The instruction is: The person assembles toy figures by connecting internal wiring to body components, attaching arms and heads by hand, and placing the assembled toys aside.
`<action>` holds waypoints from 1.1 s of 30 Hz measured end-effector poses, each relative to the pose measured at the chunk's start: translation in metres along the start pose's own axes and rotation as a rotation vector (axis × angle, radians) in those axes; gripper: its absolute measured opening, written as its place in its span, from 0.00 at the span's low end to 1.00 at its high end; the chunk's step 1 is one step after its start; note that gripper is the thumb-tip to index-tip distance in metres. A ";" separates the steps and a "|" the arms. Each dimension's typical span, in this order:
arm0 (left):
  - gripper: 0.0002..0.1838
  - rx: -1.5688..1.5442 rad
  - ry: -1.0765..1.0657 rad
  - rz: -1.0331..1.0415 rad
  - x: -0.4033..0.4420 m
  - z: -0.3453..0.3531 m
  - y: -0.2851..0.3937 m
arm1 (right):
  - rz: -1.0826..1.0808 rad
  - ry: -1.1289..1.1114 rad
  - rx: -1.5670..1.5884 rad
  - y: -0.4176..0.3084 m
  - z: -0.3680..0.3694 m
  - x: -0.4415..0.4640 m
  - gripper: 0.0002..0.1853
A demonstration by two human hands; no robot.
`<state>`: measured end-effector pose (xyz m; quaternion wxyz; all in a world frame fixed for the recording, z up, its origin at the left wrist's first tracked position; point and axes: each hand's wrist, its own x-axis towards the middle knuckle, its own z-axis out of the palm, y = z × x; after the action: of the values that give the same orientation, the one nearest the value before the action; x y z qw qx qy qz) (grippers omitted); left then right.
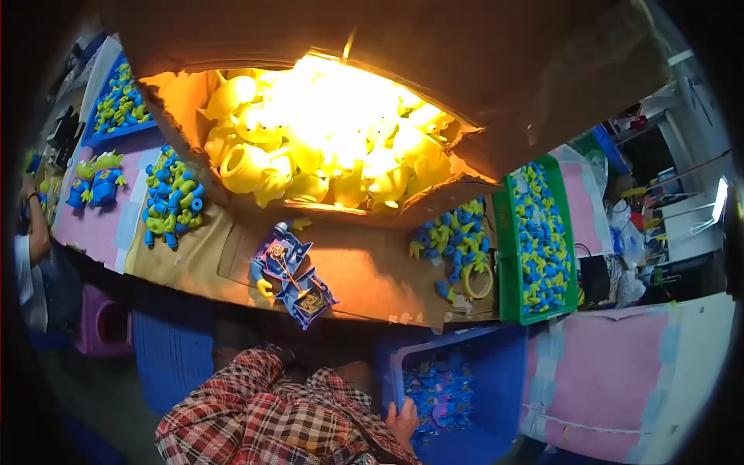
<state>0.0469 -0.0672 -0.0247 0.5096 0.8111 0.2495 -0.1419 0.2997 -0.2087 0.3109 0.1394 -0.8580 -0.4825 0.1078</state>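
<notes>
My right hand (403, 423) is at the left rim of a deep blue bin (484, 387), with fingers on both sides of the edge. Inside the bin lie many small blue toy parts (442, 395). My left hand does not show; the plaid sleeves and clothing (271, 411) cover the lower middle. At the table's front edge lies an opened blue toy body (291, 275), with a gold mechanism, wires and a yellow arm showing. No hand touches it.
A torn cardboard box (558, 85) of yellow toy heads (263, 167) stands under a glaring light. Blue and green-yellow parts lie in piles (172, 194) and in a green tray (508, 256). A yellow ring (478, 294) is nearby. Another person's arm (36, 225) shows at far left.
</notes>
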 end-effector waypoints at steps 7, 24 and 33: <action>0.16 0.075 -0.007 0.039 0.010 -0.005 -0.005 | 0.055 0.029 -0.006 0.000 0.009 -0.006 0.21; 0.13 -0.082 1.239 -0.206 -0.176 -0.170 -0.017 | -0.022 0.108 0.020 -0.003 0.016 0.000 0.18; 0.28 -0.168 1.264 -1.037 -0.207 0.001 -0.158 | -0.077 0.179 0.069 0.002 0.032 0.004 0.18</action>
<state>-0.2128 -0.0659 -0.0444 0.2016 0.4786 0.8425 0.1434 0.2933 -0.2017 0.2798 0.2155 -0.8397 -0.4967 0.0417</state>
